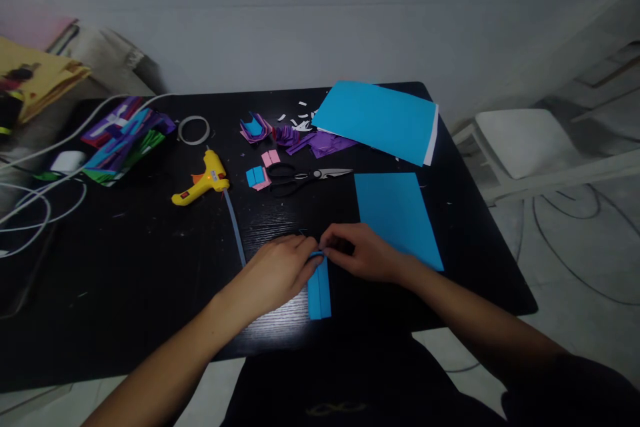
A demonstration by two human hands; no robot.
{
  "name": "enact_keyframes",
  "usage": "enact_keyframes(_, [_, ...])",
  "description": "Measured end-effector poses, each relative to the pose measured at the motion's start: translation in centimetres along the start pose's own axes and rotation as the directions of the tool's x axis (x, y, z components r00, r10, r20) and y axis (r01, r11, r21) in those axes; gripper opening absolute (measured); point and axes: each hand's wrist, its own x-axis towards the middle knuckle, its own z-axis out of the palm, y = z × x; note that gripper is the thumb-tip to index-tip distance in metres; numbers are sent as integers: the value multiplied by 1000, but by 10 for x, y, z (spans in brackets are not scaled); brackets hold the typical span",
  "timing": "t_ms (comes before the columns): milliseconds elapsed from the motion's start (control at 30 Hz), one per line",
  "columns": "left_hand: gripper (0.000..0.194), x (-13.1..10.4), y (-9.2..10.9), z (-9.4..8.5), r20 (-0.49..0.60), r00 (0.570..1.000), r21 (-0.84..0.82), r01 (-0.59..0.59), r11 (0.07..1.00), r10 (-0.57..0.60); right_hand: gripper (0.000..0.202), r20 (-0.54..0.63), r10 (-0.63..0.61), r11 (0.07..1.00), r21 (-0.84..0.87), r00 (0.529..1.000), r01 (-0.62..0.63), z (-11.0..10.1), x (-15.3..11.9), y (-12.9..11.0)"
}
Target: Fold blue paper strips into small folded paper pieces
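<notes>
A narrow blue paper strip [319, 290], creased lengthwise, lies on the black table near its front edge. My left hand [285, 267] rests over its upper end, with thumb and fingers closed on the folded edge. At the same end my right hand [357, 250] pinches the paper's corner between thumb and fingertips. Both hands' fingertips nearly meet there, and they partly hide the fold. Just right of them lies a blue paper sheet [395, 213], partly under my right forearm. Black-handled scissors [310, 175] lie beyond my hands, beside small folded blue and pink paper pieces [256, 177].
A yellow glue gun [203, 180] with a glue stick lies left on the table [150, 280]. A tape roll [194, 129], purple paper scraps [327, 143] and a stack of blue sheets [377, 117] are farther back. White cables [37, 197] cross the left side. A white chair [520, 140] stands right.
</notes>
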Motion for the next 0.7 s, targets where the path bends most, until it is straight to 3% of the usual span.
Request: enact_keyframes(700, [21, 1, 1, 0, 3, 1000, -7, 8, 1000, -8, 3, 8, 7, 1000, -8, 1000, -7, -2, -1, -2])
